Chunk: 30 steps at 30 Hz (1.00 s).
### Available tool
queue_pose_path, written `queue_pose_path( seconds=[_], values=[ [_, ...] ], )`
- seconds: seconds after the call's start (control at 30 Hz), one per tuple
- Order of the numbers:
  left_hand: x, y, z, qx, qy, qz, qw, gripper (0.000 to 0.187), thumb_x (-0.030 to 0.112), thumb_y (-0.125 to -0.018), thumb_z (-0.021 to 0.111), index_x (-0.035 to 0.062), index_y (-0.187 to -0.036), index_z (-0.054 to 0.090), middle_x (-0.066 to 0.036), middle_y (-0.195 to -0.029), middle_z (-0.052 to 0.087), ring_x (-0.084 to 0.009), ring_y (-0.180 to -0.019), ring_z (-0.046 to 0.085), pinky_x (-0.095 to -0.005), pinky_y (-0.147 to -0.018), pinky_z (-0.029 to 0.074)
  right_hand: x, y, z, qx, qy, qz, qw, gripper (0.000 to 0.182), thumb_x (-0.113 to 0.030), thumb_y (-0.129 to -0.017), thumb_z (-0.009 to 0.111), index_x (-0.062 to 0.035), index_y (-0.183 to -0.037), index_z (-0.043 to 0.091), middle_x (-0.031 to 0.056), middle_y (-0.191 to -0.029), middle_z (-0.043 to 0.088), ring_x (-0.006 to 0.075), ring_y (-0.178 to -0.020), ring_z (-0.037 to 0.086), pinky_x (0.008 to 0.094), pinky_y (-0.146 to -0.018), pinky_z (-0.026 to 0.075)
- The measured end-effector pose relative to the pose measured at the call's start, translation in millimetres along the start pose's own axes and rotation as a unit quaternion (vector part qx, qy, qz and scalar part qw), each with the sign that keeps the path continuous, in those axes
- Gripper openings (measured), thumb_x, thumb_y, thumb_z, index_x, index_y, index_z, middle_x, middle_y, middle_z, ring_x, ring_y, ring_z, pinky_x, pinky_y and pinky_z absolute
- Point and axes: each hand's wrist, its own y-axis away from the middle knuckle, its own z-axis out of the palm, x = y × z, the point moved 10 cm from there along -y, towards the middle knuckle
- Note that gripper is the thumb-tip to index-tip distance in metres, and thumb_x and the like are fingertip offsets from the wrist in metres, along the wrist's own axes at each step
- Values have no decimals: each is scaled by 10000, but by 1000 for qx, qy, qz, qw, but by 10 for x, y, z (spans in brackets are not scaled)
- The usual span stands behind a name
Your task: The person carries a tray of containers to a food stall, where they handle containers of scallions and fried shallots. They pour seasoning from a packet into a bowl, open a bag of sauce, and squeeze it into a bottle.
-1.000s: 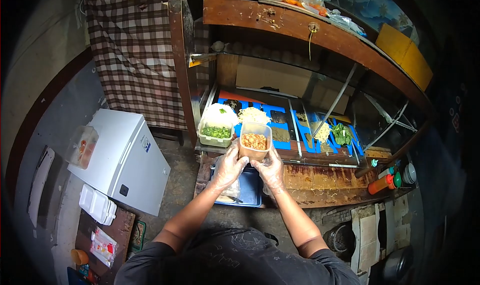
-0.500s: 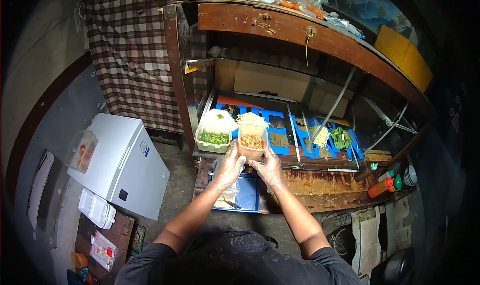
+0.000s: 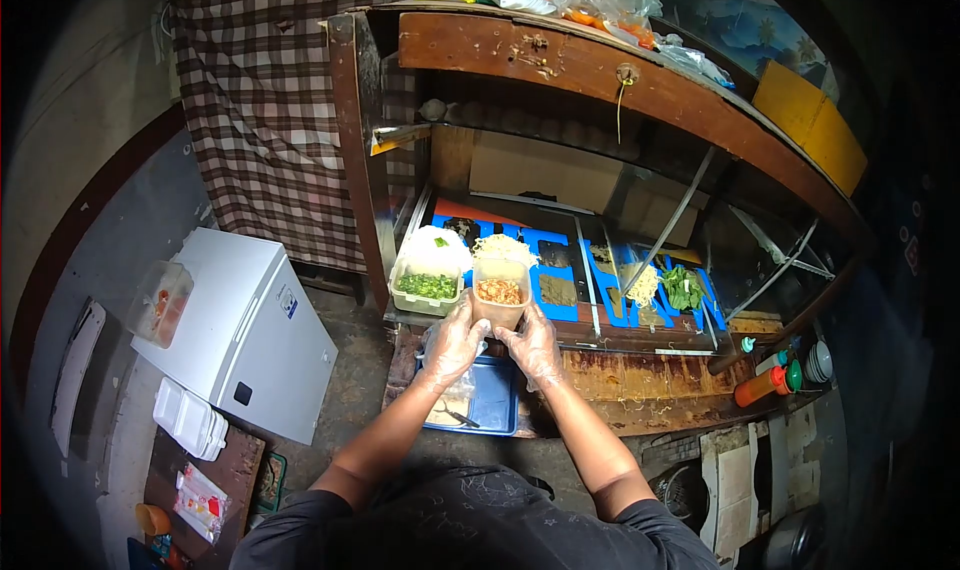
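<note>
Between my two hands is a clear plastic container [image 3: 502,295] partly filled with an orange-brown crumbly food. My left hand [image 3: 456,336], in a thin clear plastic glove, grips its left side. On the right side, my right hand [image 3: 531,344] does the same in a matching glove. Just left of it sits a pale container [image 3: 427,303] of chopped green leaves, with a white heap [image 3: 436,245] behind. Pale shredded food [image 3: 504,247] is piled behind the held container. A blue tray [image 3: 494,395] lies below my hands, with a dark-handled utensil [image 3: 455,417] in it.
The wooden stall [image 3: 600,65] has a heavy beam overhead and a slanting metal strut [image 3: 672,215]. Noodles [image 3: 640,285] and leafy greens [image 3: 683,289] lie right. A white chest-like appliance [image 3: 240,335] stands left; orange bottles [image 3: 762,386] stand far right.
The held container sits slightly lower in view and a little to the left, still in both hands. The view has shifted slightly.
</note>
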Motion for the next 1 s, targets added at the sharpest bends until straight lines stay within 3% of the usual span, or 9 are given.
queue_pose_path(
  seconds=[0.1, 0.2, 0.63, 0.73, 0.8, 0.93, 1.0],
  values=[
    [-149, -1, 72, 14, 61, -7, 998, 620, 190, -910, 652, -84, -1407, 400, -273, -1366, 521, -341, -1242, 559, -370, -1012, 457, 7, -22, 7, 14, -4, 3, 1000, 828, -219, -770, 800, 5, -1443, 374, 268, -1385, 494, 394, -1286, 486, 418, -1077, 404],
    [-202, 17, 119, -1, 59, -19, 998, 658, 236, -907, 631, -108, -1409, 380, -298, -1408, 463, -391, -1315, 465, -410, -1098, 367, -114, -17, -50, 14, -24, 10, 1000, 775, -173, -768, 790, 4, -1418, 407, 258, -1353, 522, 387, -1282, 492, 423, -1073, 406],
    [-257, 37, 219, -12, 93, -50, 994, 770, 187, -831, 661, -91, -1453, 303, -288, -1444, 425, -398, -1333, 443, -399, -1095, 376, 70, -9, 76, 85, -63, -6, 994, 703, -83, -786, 745, 31, -1397, 416, 269, -1348, 508, 388, -1251, 524, 425, -1047, 439],
    [-264, 10, 207, -3, 106, -17, 994, 776, 151, -810, 654, -94, -1455, 298, -294, -1441, 426, -401, -1329, 446, -396, -1091, 382, 158, -20, 113, 80, -124, 14, 989, 708, -57, -792, 735, 38, -1409, 399, 259, -1370, 489, 363, -1245, 539, 403, -1025, 467],
    [-293, 29, 224, -8, 100, -29, 994, 779, 136, -805, 655, -92, -1458, 295, -301, -1441, 422, -397, -1333, 445, -392, -1097, 376, 118, -14, 96, 75, -139, -1, 987, 700, 5, -789, 737, 15, -1411, 416, 193, -1332, 517, 291, -1181, 587, 393, -954, 534],
    [-161, 103, 116, -2, 101, -5, 995, 789, 134, -800, 659, -89, -1461, 293, -309, -1441, 419, -397, -1336, 443, -388, -1100, 372, 131, 69, 8, 71, -110, 27, 991, 710, 0, -792, 733, 28, -1421, 404, 200, -1362, 506, 293, -1199, 575, 380, -978, 512],
    [-210, 138, 97, -28, 104, -66, 992, 799, 126, -793, 667, -87, -1464, 289, -314, -1441, 417, -398, -1343, 436, -386, -1104, 367, 89, 131, -62, 87, -64, -1, 994, 718, -22, -798, 735, 44, -1426, 393, 207, -1398, 489, 296, -1212, 566, 379, -1007, 482]
  ],
)
